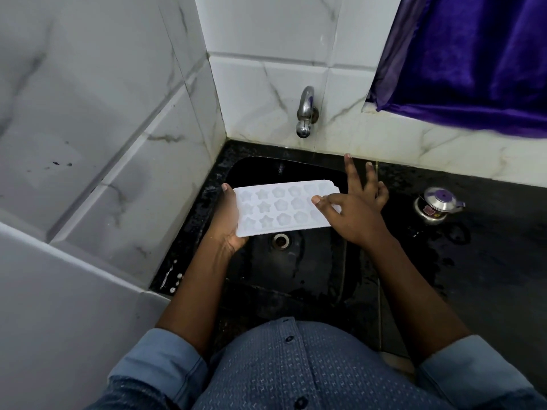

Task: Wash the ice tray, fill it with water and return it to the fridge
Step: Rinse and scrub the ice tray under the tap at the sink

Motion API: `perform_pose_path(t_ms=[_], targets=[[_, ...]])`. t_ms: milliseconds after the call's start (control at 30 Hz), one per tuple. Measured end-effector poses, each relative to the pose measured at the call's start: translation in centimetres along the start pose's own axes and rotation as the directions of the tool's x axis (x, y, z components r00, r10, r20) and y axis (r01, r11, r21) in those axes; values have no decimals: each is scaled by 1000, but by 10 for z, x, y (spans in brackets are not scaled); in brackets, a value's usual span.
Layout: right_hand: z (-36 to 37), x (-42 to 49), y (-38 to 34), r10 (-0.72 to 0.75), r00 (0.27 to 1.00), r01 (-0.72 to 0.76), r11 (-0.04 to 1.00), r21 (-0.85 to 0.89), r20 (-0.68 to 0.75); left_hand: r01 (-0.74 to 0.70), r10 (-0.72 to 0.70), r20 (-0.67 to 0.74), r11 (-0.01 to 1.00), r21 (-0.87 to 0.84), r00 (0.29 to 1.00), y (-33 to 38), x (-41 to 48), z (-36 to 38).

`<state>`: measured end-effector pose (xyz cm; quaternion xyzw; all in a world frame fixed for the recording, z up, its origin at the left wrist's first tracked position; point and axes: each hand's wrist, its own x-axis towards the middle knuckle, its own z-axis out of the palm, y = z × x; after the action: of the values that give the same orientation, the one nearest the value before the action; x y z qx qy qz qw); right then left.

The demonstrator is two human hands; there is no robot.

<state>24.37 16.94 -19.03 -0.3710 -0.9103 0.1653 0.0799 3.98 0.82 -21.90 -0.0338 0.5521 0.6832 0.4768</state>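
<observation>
Ice tray [276, 209] in left hand [225, 221]

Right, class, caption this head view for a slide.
Left hand and right hand hold a white ice tray over the black sink.
</observation>
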Motion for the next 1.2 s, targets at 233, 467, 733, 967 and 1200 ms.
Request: perform_pose_path(t_ms=[233, 467, 733, 967, 1200], targets=[[-5, 0, 0, 24, 1000, -24, 1000, 17, -9, 4, -4, 17, 1000, 3, 1000, -7, -1, 2], [-2, -8, 4, 24, 1000, -24, 999, 30, -6, -4, 4, 21, 1000, 6, 1000, -3, 4, 3], [1, -7, 7, 45, 999, -45, 999, 13, -14, -10, 10, 21, 1000, 8, 1000, -2, 3, 5], [0, -6, 6, 77, 997, -76, 997, 31, 0, 3, -4, 20, 1000, 27, 1000, -2, 6, 7], [0, -7, 7, 116, 993, -117, 992, 37, 18, 15, -16, 12, 999, 41, 1000, -5, 13, 10]])
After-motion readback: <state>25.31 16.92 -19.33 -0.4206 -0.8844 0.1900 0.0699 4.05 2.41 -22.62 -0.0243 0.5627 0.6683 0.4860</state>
